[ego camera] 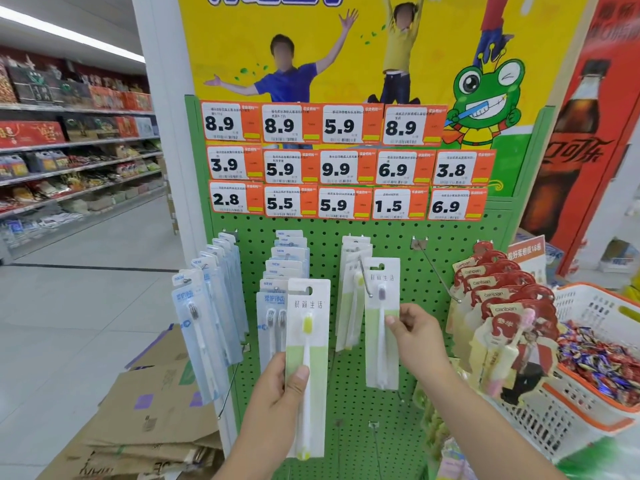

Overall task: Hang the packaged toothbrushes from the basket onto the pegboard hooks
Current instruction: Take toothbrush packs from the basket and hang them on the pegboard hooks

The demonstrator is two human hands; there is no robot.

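A person stands close to a green pegboard (349, 403) in a shop, both forearms reaching up from the bottom of the view. The left hand (277, 386) is raised, thumb in front and fingers curled behind, gripping the lower half of a yellow toothbrush pack (307, 362) held upright before the board. The right hand (417, 336) reaches further in and pinches the right edge of a grey toothbrush pack (381, 323) between thumb and fingers. That pack's top hole sits just right of the tip of a long hook (366, 278); whether it is threaded on cannot be told. More packs of the same kind hang behind it on that hook.

To the left hang two rows of blue packs (207, 323). To the right a bare hook (437, 268) juts out, then a row of red packs (502, 299). At the far right a white basket (595, 306) with an orange rim holds a heap of wrapped sweets (599, 362). Price tags (343, 161) cover the board's top. Flattened cardboard (152, 417) lies on the floor at lower left.
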